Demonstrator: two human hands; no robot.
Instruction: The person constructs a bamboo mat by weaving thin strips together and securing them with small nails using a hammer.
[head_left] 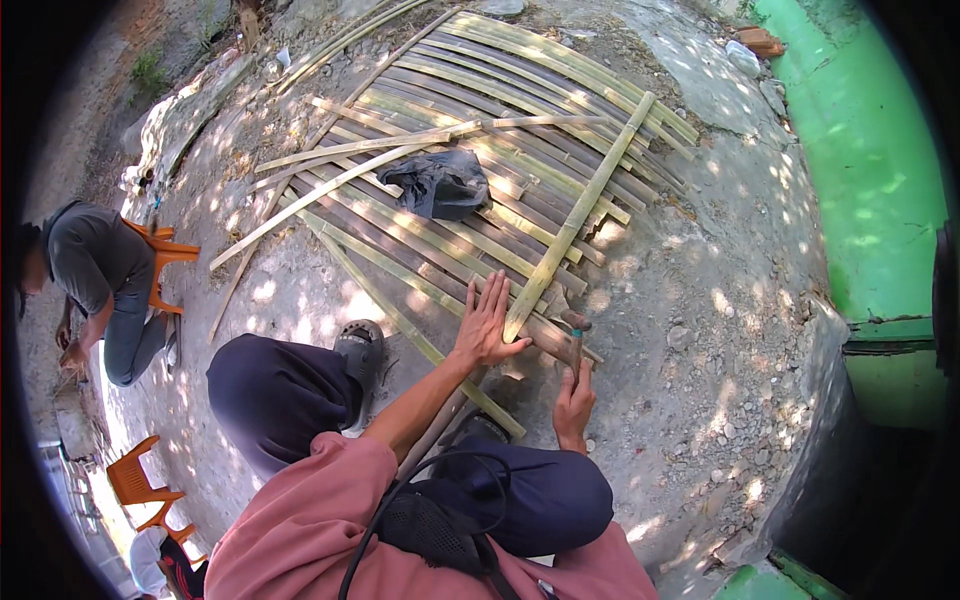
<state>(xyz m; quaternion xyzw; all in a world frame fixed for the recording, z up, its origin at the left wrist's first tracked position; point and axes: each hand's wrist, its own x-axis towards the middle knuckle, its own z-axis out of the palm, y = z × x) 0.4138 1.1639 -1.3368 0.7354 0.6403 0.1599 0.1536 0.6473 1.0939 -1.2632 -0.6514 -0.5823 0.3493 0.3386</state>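
Note:
My left hand lies flat with fingers stretched out on the near end of a bamboo panel made of many split slats. Beside its thumb is the lower end of a long bamboo crosspiece, which runs over the slats along the panel's right side. My right hand is closed round the handle of a hammer, held upright just right of that end. The hammer's dark head is near the slat tips; whether it touches them I cannot tell. No nail can be made out.
A crumpled black plastic bag rests on the panel, near loose bamboo strips. Another strip slants past my left foot. At the left a person sits on an orange chair. A green wall stands at the right.

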